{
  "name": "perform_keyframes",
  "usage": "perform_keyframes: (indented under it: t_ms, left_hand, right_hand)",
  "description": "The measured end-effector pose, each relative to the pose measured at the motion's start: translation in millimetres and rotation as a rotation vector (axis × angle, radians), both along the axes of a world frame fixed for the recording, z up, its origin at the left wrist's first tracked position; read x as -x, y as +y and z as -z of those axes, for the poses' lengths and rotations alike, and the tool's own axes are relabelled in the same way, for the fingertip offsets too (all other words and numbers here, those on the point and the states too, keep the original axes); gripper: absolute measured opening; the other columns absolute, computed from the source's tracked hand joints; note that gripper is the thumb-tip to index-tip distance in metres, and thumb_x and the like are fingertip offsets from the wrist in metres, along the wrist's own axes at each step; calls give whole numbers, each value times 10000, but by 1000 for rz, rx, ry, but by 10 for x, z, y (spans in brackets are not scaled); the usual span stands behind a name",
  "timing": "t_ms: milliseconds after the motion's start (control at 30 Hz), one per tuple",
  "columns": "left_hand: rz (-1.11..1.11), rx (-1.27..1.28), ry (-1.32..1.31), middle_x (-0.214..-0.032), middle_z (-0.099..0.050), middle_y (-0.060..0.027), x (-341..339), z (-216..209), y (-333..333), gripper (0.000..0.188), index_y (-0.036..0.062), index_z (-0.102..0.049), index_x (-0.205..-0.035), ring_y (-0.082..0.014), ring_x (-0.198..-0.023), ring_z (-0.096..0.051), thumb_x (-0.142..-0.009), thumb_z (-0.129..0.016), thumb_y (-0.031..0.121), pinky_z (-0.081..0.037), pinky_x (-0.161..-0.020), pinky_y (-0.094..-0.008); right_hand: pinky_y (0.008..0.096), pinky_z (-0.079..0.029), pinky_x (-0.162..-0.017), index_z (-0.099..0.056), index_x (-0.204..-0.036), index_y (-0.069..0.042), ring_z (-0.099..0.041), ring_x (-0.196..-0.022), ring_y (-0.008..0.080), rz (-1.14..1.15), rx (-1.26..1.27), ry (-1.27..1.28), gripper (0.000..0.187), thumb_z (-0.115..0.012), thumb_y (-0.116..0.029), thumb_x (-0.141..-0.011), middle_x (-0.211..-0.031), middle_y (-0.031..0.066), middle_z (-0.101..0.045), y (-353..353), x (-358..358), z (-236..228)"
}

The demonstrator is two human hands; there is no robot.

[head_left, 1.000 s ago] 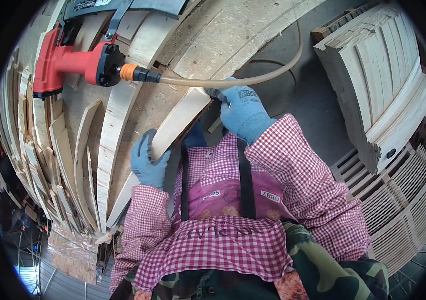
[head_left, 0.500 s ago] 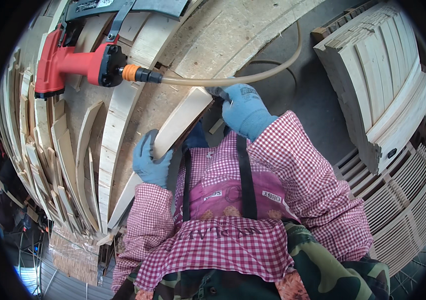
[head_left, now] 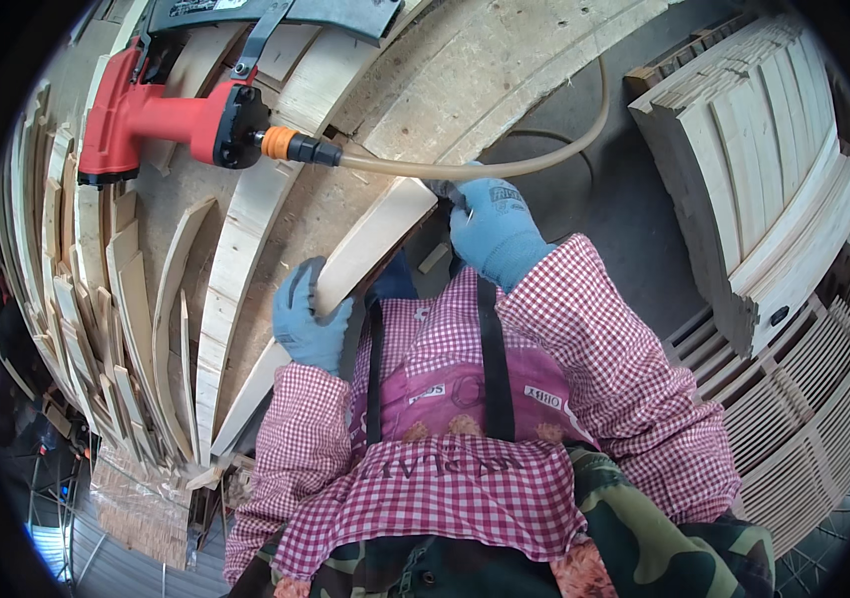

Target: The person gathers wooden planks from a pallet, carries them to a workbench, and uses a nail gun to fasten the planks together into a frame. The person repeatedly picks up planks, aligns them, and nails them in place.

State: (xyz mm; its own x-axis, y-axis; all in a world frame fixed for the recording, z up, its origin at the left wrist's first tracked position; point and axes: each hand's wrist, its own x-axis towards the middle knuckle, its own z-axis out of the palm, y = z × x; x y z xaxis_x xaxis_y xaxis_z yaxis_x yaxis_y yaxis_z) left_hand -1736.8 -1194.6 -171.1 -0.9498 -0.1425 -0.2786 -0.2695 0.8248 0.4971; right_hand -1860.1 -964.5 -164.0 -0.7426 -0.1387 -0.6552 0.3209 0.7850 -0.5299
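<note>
My left hand (head_left: 311, 317), in a blue glove, has its thumb and fingers around the lower end of a short pale wooden slat (head_left: 377, 242). My right hand (head_left: 498, 227), gloved alike, is closed at the slat's upper right end, its dark fingertips against the wood. Whether a small thing is also in those fingers cannot be made out. The slat lies slanted along the near edge of the wooden workbench (head_left: 400, 135). Beyond it rests a red air nail gun (head_left: 175, 118) with an orange and black hose fitting.
A tan air hose (head_left: 505, 167) arches over the bench to the right. Curved wooden strips (head_left: 245, 234) lie at the left, beside a dense row of upright offcuts (head_left: 116, 289). On the right stands a stack of curved boards (head_left: 744, 159), with slatted wooden panels (head_left: 794, 399) below.
The bench, nail gun and both hands appear shifted slightly right in the picture. My hands keep the same places on the slat.
</note>
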Motion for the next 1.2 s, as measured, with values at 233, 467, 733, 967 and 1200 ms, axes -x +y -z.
perform_keyframes:
  t_ms: [233,467,733,967,1200]
  left_hand:
    - [35,-42,-53,-1176,-570,-108,53,-96,10,634,60,-550,-1206,-261,-1110,-519,-631,-799,152,-409,-954,-346]
    - [21,-78,-63,-1164,-573,-123,46,-67,-44,603,103,-556,-1204,-291,-1066,-537,-651,-771,208,-432,-913,-370]
    - [21,-8,-63,-1178,-537,-116,65,-92,52,607,68,-537,-1203,-276,-1102,-486,-641,-759,121,-378,-962,-361]
    - [174,296,-10,-1157,-495,-125,5,30,67,712,103,-464,-1222,-326,-1064,-459,-584,-765,200,-347,-919,-442]
    - [170,266,-22,-1123,-484,-129,6,37,46,708,107,-468,-1211,-321,-1058,-461,-575,-767,192,-357,-904,-435]
  right_hand:
    - [426,-465,-771,-627,-844,-21,-586,-835,353,-66,-3,94,146,-549,-117,-767,-839,197,-609,14,-43,35]
    - [429,-464,-771,-630,-830,-24,-586,-834,354,-61,-9,86,137,-544,-108,-764,-836,197,-610,2,4,-28]
    - [418,-471,-770,-643,-825,-11,-592,-822,361,-35,-18,28,155,-533,-101,-766,-818,214,-611,-5,54,-45]
    - [350,-473,-851,-504,-1234,-69,-607,-931,290,185,199,-82,443,-525,-83,-792,-999,168,-615,84,-71,-52]
    - [281,-516,-700,-441,-1252,5,-624,-818,174,606,573,-151,547,-659,-44,-753,-933,124,-624,-7,-268,-45]
